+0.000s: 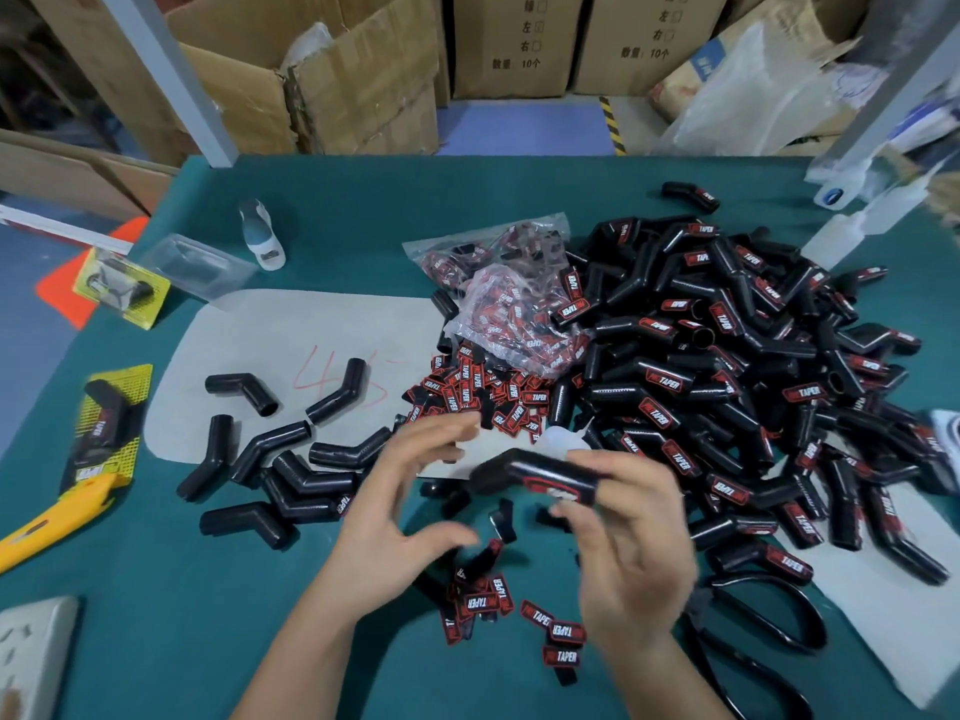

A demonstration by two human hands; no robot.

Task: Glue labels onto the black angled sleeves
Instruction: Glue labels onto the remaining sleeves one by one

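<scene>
Head view shows one black angled sleeve (pixel 540 472) held just above the counter (pixel 218 579) near its front edge, with a red-and-black label (pixel 551 490) already sitting on its straight leg. The right hand (pixel 631 543) pinches this sleeve between thumb and fingertips. The left hand (pixel 402 504) hovers just beside the sleeve's bent end with fingers spread and relaxed, holding nothing; motion blur hides whether it touches the sleeve. My reading is that this label is being pressed home or checked.

Around that, loose labels (pixel 488 400) lie scattered behind the hands, and a smaller cluster (pixel 519 613) sits nearer the front edge. Clear bags of labels (pixel 511 309) rest toward the middle of the counter.

Toward the right edge, a large heap of labelled sleeves (pixel 727 366) covers much of the counter, so most of the work appears done. Toward the left, a small group of bare sleeves (pixel 270 470) lies partly on a grey sheet (pixel 270 330); these seem to be what is left, plus any unlabelled ones buried in the heap, which cannot be ruled out.

A small white glue bottle (pixel 261 236) stands near the back left.
</scene>
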